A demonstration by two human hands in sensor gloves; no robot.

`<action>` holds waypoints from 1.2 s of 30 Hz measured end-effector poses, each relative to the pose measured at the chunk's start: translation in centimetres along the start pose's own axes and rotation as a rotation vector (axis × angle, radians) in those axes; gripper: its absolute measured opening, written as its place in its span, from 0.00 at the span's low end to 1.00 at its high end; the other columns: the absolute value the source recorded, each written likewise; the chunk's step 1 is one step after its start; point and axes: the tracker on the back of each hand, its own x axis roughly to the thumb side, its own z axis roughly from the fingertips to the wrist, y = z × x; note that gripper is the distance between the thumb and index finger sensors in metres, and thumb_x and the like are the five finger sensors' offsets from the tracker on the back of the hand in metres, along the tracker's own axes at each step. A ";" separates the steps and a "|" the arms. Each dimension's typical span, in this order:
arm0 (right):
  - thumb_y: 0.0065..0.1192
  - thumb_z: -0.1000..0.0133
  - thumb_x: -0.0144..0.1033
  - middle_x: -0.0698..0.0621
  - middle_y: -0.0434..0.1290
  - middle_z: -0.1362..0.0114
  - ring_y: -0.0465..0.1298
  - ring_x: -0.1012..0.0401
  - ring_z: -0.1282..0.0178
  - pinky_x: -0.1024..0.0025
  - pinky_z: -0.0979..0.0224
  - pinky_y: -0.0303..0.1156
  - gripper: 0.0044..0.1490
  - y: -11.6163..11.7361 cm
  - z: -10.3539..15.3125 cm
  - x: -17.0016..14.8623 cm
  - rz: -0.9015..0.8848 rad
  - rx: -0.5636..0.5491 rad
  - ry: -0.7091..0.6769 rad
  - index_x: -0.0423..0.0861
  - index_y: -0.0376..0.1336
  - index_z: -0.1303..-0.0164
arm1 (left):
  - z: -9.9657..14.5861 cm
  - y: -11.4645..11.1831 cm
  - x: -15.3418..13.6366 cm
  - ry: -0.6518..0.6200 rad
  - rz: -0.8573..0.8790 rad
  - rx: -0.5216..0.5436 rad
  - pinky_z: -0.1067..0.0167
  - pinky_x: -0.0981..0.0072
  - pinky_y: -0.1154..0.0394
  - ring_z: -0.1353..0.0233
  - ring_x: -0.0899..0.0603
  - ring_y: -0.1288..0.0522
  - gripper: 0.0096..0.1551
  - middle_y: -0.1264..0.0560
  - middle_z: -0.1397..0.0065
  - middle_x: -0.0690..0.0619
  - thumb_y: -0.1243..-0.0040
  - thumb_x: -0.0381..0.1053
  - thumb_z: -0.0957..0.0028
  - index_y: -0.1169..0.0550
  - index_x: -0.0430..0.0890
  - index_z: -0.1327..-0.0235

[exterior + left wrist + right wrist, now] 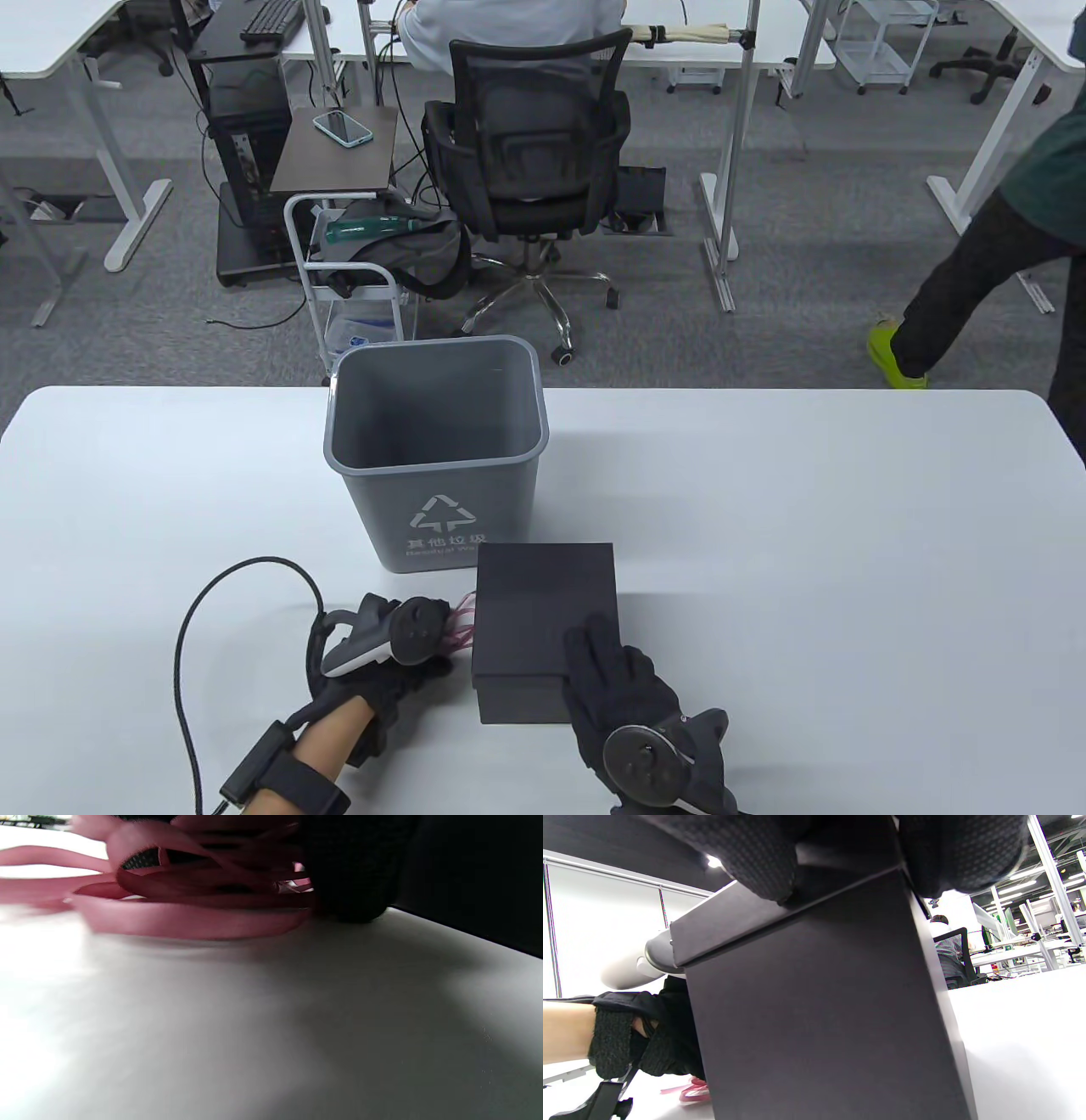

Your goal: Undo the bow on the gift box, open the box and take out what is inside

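Observation:
A black gift box (543,607) stands closed on the white table (806,543), with no ribbon on it. My right hand (624,679) lies over the lid's near right corner. In the right wrist view its fingers (763,857) curl down over the lid (734,925) edge on two sides of that corner. My left hand (382,671) is low on the table just left of the box, holding a bunched pink ribbon (462,626). In the left wrist view the ribbon (186,921) loops lie on the table under a gloved fingertip (352,878).
A grey waste bin (433,465) stands right behind the box and slightly left. A black cable (182,628) loops from my left wrist over the table's left part. Beyond the table are an office chair (530,144) and a person walking at the right.

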 end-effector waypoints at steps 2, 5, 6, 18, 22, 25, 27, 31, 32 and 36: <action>0.62 0.33 0.42 0.40 0.55 0.13 0.71 0.33 0.37 0.46 0.37 0.73 0.38 0.0 0.0 0.0 0.003 -0.001 0.000 0.43 0.55 0.14 | 0.1 0.1 0.6 -0.045 -0.076 0.070 0.39 0.55 0.17 0.40 0.44 0.17 0.24 0.16 0.39 0.52 0.29 0.51 0.46 0.19 0.52 0.36; 0.62 0.33 0.42 0.40 0.55 0.13 0.71 0.33 0.37 0.46 0.37 0.73 0.38 0.0 0.0 0.0 0.004 -0.001 0.000 0.43 0.55 0.14 | 0.5 0.1 1.4 -0.127 -0.159 0.138 0.47 0.58 0.13 0.47 0.45 0.13 0.20 0.12 0.47 0.52 0.26 0.51 0.48 0.15 0.50 0.43; 0.62 0.33 0.42 0.40 0.55 0.13 0.71 0.33 0.37 0.46 0.37 0.73 0.38 0.0 0.0 0.0 0.004 -0.001 0.000 0.43 0.55 0.14 | 0.5 0.0 1.6 -0.129 -0.165 0.136 0.48 0.57 0.13 0.48 0.44 0.13 0.19 0.12 0.47 0.50 0.25 0.50 0.47 0.15 0.49 0.44; 0.62 0.33 0.42 0.40 0.55 0.13 0.71 0.34 0.37 0.47 0.37 0.74 0.38 0.0 0.0 -0.1 0.002 0.004 0.001 0.44 0.55 0.14 | 2.2 1.3 -3.3 0.010 -0.085 0.142 0.54 0.59 0.12 0.52 0.45 0.12 0.19 0.11 0.51 0.50 0.25 0.51 0.49 0.13 0.48 0.47; 0.62 0.33 0.42 0.40 0.55 0.13 0.71 0.34 0.38 0.47 0.37 0.74 0.38 0.0 0.0 0.0 0.006 0.003 0.001 0.43 0.55 0.14 | 3.0 1.4 -6.4 0.095 -0.088 0.126 0.54 0.60 0.12 0.52 0.46 0.12 0.19 0.11 0.51 0.50 0.25 0.52 0.49 0.13 0.49 0.47; 0.62 0.33 0.42 0.40 0.55 0.13 0.71 0.34 0.38 0.47 0.37 0.74 0.38 0.0 0.0 0.0 0.004 0.003 0.002 0.43 0.55 0.14 | 3.5 1.4 -8.4 0.134 -0.012 0.124 0.53 0.59 0.12 0.52 0.45 0.12 0.19 0.11 0.51 0.50 0.25 0.51 0.49 0.13 0.49 0.47; 0.62 0.33 0.42 0.40 0.55 0.13 0.71 0.34 0.37 0.47 0.37 0.74 0.38 0.0 0.0 0.0 0.003 0.005 0.002 0.44 0.55 0.14 | 3.8 1.8 -9.0 0.136 0.036 0.147 0.53 0.59 0.12 0.52 0.45 0.12 0.19 0.11 0.50 0.50 0.26 0.51 0.49 0.13 0.49 0.46; 0.62 0.33 0.43 0.40 0.55 0.13 0.71 0.34 0.38 0.47 0.38 0.74 0.38 0.0 0.0 -0.1 0.001 0.005 0.003 0.44 0.55 0.14 | 4.6 3.8 -8.8 0.083 0.103 0.228 0.53 0.59 0.12 0.52 0.45 0.12 0.19 0.11 0.50 0.50 0.26 0.51 0.48 0.13 0.49 0.45; 0.61 0.33 0.43 0.40 0.55 0.13 0.71 0.34 0.38 0.47 0.37 0.74 0.38 0.0 0.0 -0.1 0.001 0.005 0.003 0.44 0.55 0.14 | 4.8 4.3 -8.6 0.071 0.107 0.248 0.53 0.59 0.12 0.52 0.45 0.12 0.19 0.11 0.50 0.50 0.26 0.51 0.48 0.14 0.49 0.45; 0.62 0.33 0.42 0.40 0.54 0.13 0.71 0.34 0.38 0.47 0.37 0.74 0.38 0.0 0.0 -0.1 -0.001 0.008 0.003 0.43 0.55 0.14 | 6.2 7.3 -7.3 0.010 0.111 0.332 0.53 0.59 0.13 0.51 0.45 0.12 0.19 0.12 0.49 0.50 0.26 0.51 0.48 0.14 0.49 0.45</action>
